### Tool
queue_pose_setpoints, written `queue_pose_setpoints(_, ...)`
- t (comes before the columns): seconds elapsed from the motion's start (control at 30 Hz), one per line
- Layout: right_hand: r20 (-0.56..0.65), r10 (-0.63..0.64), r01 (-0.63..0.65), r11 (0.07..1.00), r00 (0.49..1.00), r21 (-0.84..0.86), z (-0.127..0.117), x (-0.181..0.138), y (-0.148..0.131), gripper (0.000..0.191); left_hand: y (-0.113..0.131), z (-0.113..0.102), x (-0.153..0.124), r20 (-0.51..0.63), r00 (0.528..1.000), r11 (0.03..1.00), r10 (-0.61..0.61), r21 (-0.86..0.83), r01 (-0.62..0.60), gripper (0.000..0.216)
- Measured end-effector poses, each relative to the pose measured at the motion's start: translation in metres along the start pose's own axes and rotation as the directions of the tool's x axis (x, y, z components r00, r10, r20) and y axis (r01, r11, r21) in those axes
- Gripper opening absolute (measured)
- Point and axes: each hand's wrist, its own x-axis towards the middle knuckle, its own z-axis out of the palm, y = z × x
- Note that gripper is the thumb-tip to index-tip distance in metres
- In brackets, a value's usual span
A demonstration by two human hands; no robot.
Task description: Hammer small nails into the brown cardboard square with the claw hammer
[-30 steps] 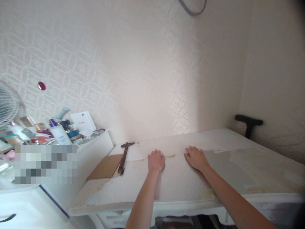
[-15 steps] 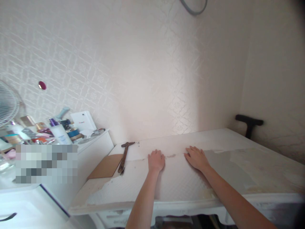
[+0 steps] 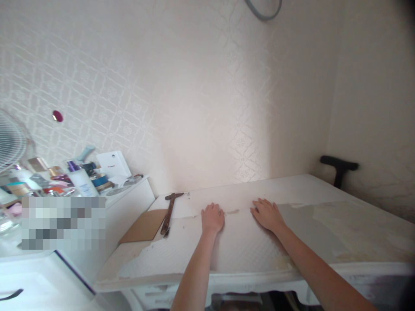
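Rests left fingers and right fingers on bench, released and empty; has hammer at nine o'clock from nearer left fingers, long axis toward one.

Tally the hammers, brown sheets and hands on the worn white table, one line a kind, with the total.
Hammer: 1
Brown sheet: 1
Hands: 2, the left hand and the right hand
Total: 4
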Motion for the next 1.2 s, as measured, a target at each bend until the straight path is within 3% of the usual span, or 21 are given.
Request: queue_pose_setpoints(1.2, 0.001, 0.002, -0.002, 1.0, 1.0, 0.003, 0.0013, 0.0004, 0.0007, 0.052, -0.0015, 0.0024, 0.0013, -0.014, 1.0, 1.0, 0.008, 0.008, -0.008, 0.044)
